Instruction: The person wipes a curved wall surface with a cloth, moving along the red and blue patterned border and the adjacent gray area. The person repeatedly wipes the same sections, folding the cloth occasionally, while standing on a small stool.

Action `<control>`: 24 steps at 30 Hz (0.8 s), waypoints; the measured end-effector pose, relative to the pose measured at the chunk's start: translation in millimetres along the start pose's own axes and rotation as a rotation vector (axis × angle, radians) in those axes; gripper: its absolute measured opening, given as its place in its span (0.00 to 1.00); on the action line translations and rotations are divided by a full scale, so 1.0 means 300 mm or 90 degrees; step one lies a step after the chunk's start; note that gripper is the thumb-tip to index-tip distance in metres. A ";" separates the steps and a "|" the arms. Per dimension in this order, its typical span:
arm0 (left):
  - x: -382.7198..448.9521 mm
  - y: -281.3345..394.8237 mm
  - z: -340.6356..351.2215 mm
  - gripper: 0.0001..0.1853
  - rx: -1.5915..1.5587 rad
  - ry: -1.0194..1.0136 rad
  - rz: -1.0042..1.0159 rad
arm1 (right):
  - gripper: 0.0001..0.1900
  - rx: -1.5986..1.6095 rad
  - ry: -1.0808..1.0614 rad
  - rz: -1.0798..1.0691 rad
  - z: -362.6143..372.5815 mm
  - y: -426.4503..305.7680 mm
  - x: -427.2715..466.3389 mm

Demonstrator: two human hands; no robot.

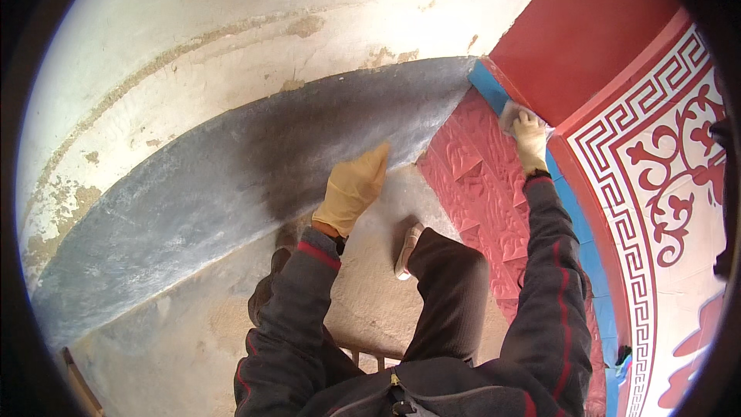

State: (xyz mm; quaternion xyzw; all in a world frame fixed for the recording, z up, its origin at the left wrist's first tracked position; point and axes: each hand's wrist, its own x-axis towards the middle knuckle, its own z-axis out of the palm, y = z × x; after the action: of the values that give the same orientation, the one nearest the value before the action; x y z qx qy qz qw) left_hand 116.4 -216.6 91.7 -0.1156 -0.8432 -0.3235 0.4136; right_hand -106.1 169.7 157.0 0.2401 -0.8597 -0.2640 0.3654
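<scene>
My right hand (530, 134), in a pale yellow glove, grips a whitish cloth (512, 117). It presses the cloth onto the blue edging strip (489, 88), close to the foot of a red panel (579, 40). Below the strip runs a pink embossed brick-pattern panel (472, 168). My left hand (354, 188), gloved too, hangs in front of the grey-painted lower wall (231, 156), pointing toward the corner. Its fingers lie close together, and the palm side is hidden, so a small thing inside would not show.
Right of the strip lies a patterned sheet (631, 179) with a red key-pattern border. A small blue and black item (623, 359) rests on the edging. Wooden bars (370, 353) of a seat show beneath me. A wooden piece (81, 382) stands at lower left on the concrete floor (191, 324).
</scene>
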 end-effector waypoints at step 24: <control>-0.015 0.033 0.236 0.12 0.021 -0.179 -0.029 | 0.27 -0.052 -0.106 -0.257 0.137 0.027 0.170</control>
State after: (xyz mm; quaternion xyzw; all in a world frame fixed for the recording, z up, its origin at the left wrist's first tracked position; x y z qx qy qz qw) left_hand 79.7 -163.3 61.0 -0.1338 -0.9005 -0.2995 0.2855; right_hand -170.3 156.3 163.3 0.3698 -0.8099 -0.3853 0.2425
